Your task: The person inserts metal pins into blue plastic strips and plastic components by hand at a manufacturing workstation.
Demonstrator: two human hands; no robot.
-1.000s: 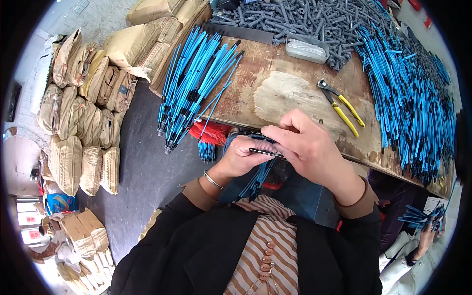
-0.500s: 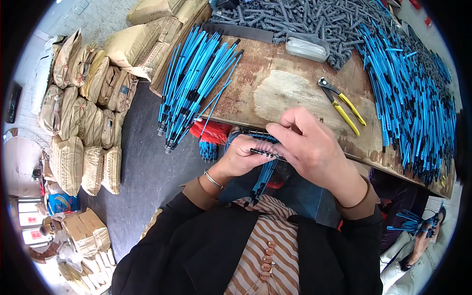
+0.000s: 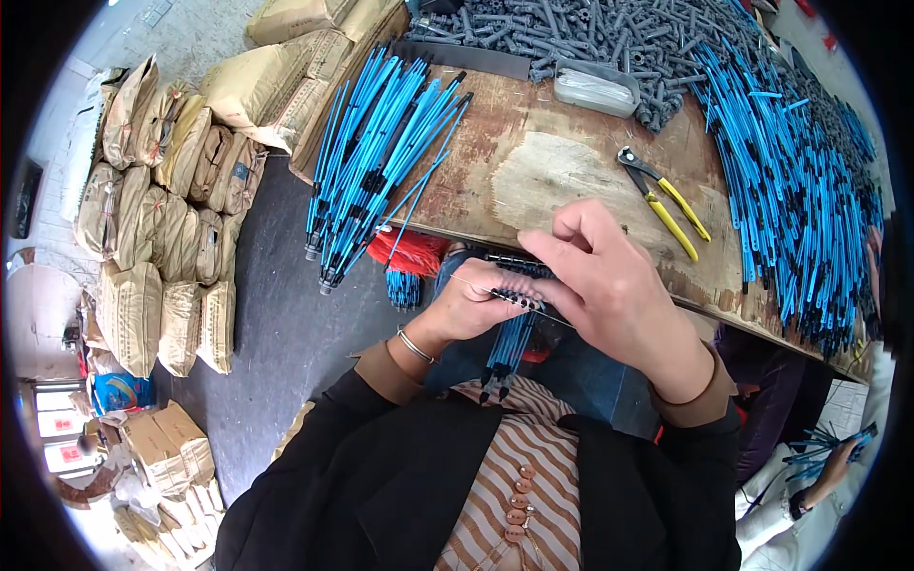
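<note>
A bundle of thin blue rods (image 3: 509,344) with black ends hangs in front of my body, gripped at its upper end by my left hand (image 3: 471,303). A thin wire (image 3: 557,318) crosses the row of black tips and sticks out on both sides. My right hand (image 3: 609,281) is curled over the bundle's right side. Its upper fingers are bent and raised, while its lower fingertips press near the black tips; what they pinch is hidden. On the table beyond lie pliers (image 3: 674,205) with yellow handles, jaws toward the far side.
The worn wooden table (image 3: 476,171) carries a blue rod pile (image 3: 381,162) at left, a larger heap (image 3: 800,200) at right, grey plastic parts (image 3: 571,33) and a tray of thin pins (image 3: 596,90). Paper sacks (image 3: 171,219) stand left. A co-worker's hand (image 3: 836,466) holds blue rods at lower right.
My right hand has shifted slightly, its thumb and forefinger a little higher. The hanging rods swing slightly and fan out more. At right, the co-worker's hand and rods have moved.
</note>
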